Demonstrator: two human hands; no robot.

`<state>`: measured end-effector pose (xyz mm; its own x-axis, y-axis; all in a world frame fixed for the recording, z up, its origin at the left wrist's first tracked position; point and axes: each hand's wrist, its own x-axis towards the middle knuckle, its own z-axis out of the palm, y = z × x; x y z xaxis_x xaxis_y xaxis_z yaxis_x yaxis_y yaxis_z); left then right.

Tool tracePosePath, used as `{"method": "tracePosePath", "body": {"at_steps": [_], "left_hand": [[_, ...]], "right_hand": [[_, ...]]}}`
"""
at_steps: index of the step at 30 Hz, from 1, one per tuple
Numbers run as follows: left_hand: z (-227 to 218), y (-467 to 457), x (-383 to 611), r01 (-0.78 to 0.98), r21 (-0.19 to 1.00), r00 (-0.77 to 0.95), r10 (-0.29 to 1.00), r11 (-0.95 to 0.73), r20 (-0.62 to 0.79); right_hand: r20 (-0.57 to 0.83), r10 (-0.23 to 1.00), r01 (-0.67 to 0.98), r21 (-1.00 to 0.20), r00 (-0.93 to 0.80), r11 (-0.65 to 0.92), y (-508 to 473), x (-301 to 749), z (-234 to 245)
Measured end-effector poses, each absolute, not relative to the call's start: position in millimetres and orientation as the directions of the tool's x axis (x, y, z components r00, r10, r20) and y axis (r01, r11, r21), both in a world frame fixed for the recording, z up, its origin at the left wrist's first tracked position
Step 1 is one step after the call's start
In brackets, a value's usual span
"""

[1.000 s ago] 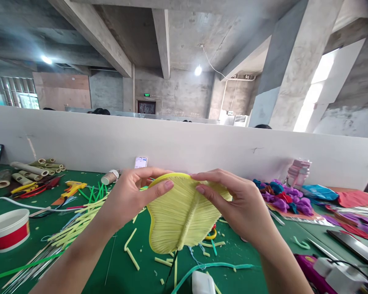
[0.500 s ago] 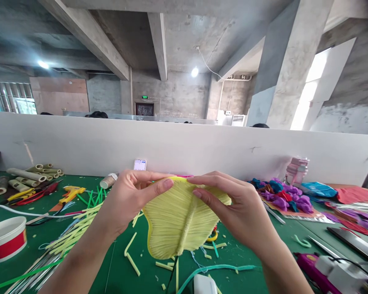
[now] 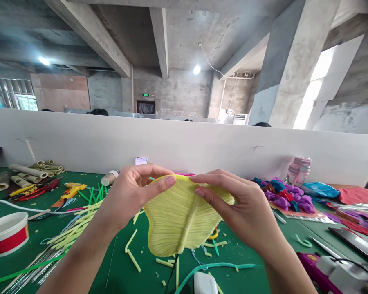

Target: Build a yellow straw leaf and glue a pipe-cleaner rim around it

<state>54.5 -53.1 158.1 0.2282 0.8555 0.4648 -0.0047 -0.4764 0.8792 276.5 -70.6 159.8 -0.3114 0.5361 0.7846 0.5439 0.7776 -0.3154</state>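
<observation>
A yellow leaf-shaped piece (image 3: 178, 218) made of ribbed pipe cleaners, with a central spine and a thin dark stem below, is held above the green table (image 3: 119, 269). My left hand (image 3: 131, 196) pinches its upper left edge, thumb on the front face. My right hand (image 3: 242, 208) grips its upper right edge, thumb pressing near the spine. Both hands are closed on the leaf.
Yellow and green pipe cleaners (image 3: 76, 226) lie at the left with cut bits around. A red-and-white bowl (image 3: 6, 232), a yellow glue gun (image 3: 72, 190), paper rolls (image 3: 33, 170), a phone (image 3: 140, 161), purple fluffy pieces (image 3: 286, 198) and a white partition wall (image 3: 202, 147) surround the work spot.
The leaf and both hands have stayed nearly in place, shifting only slightly; the leaf is tilted a little more toward me than one second ago.
</observation>
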Motion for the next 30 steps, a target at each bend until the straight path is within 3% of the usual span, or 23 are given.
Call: {"method": "tracePosePath", "body": {"at_steps": [6, 30], "left_hand": [[161, -49, 42, 0.203, 0.733, 0.011, 0.75, -0.649, 0.661], [162, -48, 29, 0.207, 0.745, -0.031, 0.757, -0.634, 0.653]], "right_hand": [[0.783, 0.536, 0.538, -0.318, -0.315, 0.781, -72, 277, 159], [0.783, 0.536, 0.525, -0.326, -0.316, 0.786, -68, 278, 157]]}}
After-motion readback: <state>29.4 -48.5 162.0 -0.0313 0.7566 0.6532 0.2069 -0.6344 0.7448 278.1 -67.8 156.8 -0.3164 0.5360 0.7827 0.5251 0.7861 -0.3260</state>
